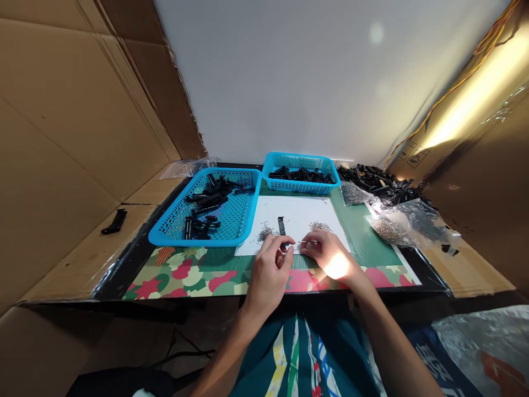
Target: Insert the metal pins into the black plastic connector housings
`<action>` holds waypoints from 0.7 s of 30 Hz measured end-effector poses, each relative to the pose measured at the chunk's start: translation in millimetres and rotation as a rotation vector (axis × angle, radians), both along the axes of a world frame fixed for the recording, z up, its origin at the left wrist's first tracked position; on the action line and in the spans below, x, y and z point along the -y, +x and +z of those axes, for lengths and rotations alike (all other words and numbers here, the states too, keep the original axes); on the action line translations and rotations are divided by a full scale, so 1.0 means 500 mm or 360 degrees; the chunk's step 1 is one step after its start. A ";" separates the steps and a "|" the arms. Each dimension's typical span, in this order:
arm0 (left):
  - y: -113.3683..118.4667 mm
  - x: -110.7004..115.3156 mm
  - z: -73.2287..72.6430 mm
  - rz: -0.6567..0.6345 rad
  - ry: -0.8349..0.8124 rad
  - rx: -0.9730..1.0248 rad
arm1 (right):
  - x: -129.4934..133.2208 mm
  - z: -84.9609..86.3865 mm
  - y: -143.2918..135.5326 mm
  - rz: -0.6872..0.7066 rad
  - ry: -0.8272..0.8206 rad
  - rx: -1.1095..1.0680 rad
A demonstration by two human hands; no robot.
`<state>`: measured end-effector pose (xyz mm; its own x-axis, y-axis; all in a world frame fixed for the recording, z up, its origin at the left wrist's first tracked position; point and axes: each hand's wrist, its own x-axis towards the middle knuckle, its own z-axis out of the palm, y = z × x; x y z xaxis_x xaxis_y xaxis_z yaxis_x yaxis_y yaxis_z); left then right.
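My left hand (273,264) is closed around a narrow black plastic part (281,225), which stands up above the fingers over a white sheet (295,207). To its right, my right hand (324,249) pinches a thin metal piece (308,241) whose tip points toward the black part; its exact kind is too small to tell. A heap of small dark metal pieces (266,231) lies just beyond my left hand. Behind my right hand is a second heap of small shiny metal pieces (320,226). The fingers hide the lower end of the black part.
At the left a blue basket (165,234) holds black plastic parts; another blue basket (303,157) stands at the back. Loose black parts (380,182) and clear plastic bags (407,220) lie at the right. One black part (114,221) rests on cardboard far left. Cardboard walls flank the table.
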<state>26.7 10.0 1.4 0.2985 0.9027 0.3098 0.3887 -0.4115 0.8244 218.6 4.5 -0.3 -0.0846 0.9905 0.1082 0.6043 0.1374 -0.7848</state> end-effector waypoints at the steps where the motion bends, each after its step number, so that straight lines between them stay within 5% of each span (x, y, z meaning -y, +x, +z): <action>1: 0.000 0.000 0.000 -0.0019 -0.0001 -0.0007 | 0.001 -0.003 0.002 0.0009 0.0002 0.0015; 5: 0.002 0.004 0.003 -0.0128 -0.0037 -0.0061 | 0.005 -0.008 0.006 -0.0005 0.0015 -0.0077; 12: 0.000 0.001 0.013 -0.0395 -0.0338 0.0257 | 0.030 0.024 -0.024 0.0019 0.0200 -0.0906; 16: -0.006 -0.012 0.011 -0.0521 -0.0613 0.0666 | 0.038 0.026 -0.058 -0.0033 0.0284 -0.1001; 21: -0.010 -0.017 0.006 -0.0474 -0.0695 0.0758 | 0.037 0.016 -0.074 -0.0080 0.0361 -0.0932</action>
